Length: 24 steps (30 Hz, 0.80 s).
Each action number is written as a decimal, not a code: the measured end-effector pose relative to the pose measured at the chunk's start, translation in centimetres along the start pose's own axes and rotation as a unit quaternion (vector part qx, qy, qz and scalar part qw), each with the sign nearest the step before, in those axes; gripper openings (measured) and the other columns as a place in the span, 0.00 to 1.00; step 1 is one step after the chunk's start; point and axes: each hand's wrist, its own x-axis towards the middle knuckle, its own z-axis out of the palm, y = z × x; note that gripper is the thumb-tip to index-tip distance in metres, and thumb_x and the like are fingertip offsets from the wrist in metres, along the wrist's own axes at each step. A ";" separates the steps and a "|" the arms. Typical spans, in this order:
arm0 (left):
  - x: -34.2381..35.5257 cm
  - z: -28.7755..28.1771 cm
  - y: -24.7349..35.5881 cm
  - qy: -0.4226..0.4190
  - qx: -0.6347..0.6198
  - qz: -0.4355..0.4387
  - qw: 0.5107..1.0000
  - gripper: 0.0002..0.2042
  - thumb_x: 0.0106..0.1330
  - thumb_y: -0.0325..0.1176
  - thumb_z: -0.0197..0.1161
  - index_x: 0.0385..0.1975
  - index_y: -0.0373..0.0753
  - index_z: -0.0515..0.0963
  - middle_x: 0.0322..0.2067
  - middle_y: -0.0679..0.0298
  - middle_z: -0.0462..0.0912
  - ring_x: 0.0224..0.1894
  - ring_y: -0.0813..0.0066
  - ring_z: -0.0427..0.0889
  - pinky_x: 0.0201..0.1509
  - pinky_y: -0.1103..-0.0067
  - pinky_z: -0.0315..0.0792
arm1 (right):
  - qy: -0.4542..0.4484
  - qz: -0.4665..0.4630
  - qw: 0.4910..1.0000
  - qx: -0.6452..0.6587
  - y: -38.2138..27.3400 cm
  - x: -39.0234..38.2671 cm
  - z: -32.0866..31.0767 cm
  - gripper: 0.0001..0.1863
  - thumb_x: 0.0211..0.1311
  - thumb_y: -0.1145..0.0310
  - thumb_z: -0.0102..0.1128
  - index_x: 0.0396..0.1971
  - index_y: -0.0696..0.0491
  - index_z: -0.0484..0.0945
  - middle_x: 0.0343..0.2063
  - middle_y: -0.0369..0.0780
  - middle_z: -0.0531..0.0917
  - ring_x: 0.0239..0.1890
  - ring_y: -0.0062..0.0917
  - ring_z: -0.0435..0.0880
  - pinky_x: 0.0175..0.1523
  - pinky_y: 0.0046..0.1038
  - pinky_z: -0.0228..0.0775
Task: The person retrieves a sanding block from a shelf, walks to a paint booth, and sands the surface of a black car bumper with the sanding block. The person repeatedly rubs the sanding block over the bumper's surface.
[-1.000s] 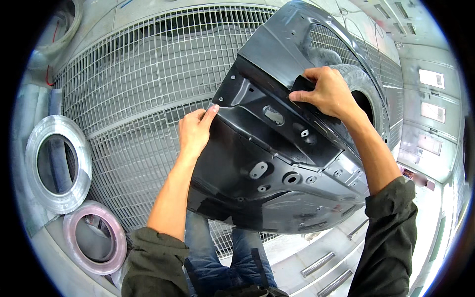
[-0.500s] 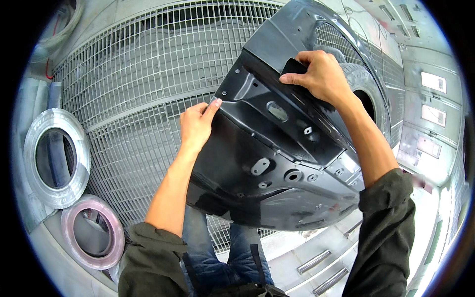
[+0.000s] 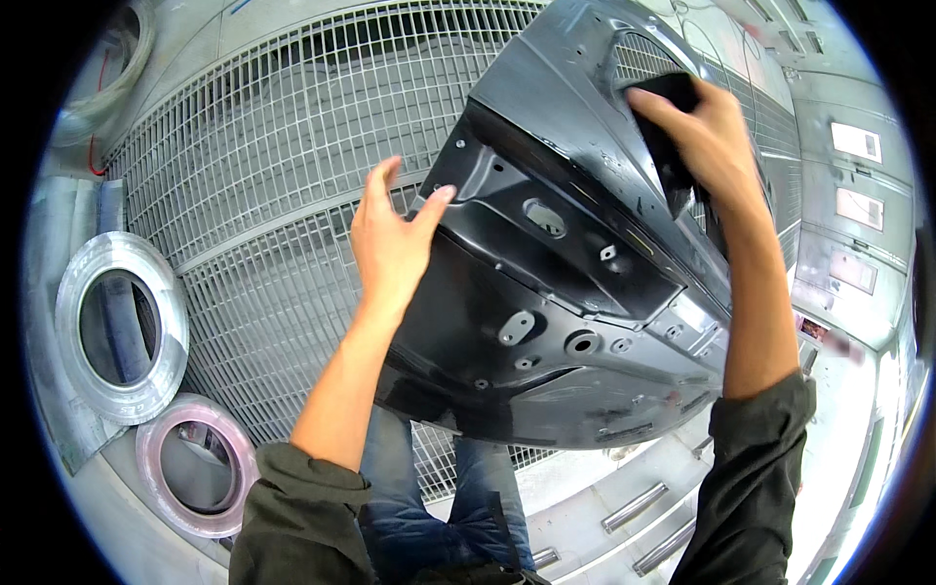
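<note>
A large dark, glossy car body panel (image 3: 546, 390), with holes, raised ridges and an upper window-like opening, lies tilted in front of me. My left hand (image 3: 395, 244) is open, fingers apart, its thumb at the panel's left edge. My right hand (image 3: 712, 146) grips a black flat pad (image 3: 668, 161) at the upper right part of the panel, by the opening; the pad's far side is hidden behind the fingers and blurred.
A metal grate floor (image 3: 273, 146) lies beneath. At left are a silver-coated tyre (image 3: 78, 268), a pink-tinted one (image 3: 154, 434), another ring (image 3: 122, 102) and a red hose (image 3: 96, 156). Pale booth panels (image 3: 829, 146) curve along the right, with metal bars (image 3: 634, 505) below.
My right hand has moved up and right with the black pad, off the dark ridge toward the opening. My left hand's fingers have lifted and spread from the panel edge.
</note>
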 end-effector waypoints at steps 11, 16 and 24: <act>1.3 7.7 7.9 0.040 0.052 0.098 0.993 0.51 0.38 0.58 0.86 0.64 0.43 0.71 0.68 0.45 0.60 0.72 0.46 0.61 0.73 0.57 0.63 | 0.000 0.281 0.851 0.444 6.6 -12.7 -2.5 0.12 0.73 0.69 0.57 0.49 0.61 0.78 0.38 0.48 0.88 0.42 0.32 0.90 0.51 0.32 0.85; 2.4 7.2 7.0 0.020 0.016 0.075 0.997 0.42 0.42 0.51 0.87 0.58 0.42 0.78 0.68 0.47 0.62 0.71 0.50 0.64 0.72 0.62 0.68 | -0.107 0.210 0.842 0.485 8.9 -14.5 -2.3 0.14 0.73 0.68 0.59 0.52 0.62 0.77 0.40 0.48 0.88 0.41 0.30 0.90 0.48 0.32 0.86; -3.9 4.9 10.3 -0.121 -0.188 -0.036 0.974 0.15 0.67 0.34 0.73 0.48 0.34 0.82 0.43 0.63 0.84 0.45 0.79 0.83 0.48 0.81 0.78 | -0.116 0.217 0.858 0.451 6.8 -12.7 0.1 0.15 0.73 0.68 0.60 0.51 0.63 0.79 0.41 0.46 0.88 0.42 0.28 0.89 0.50 0.30 0.83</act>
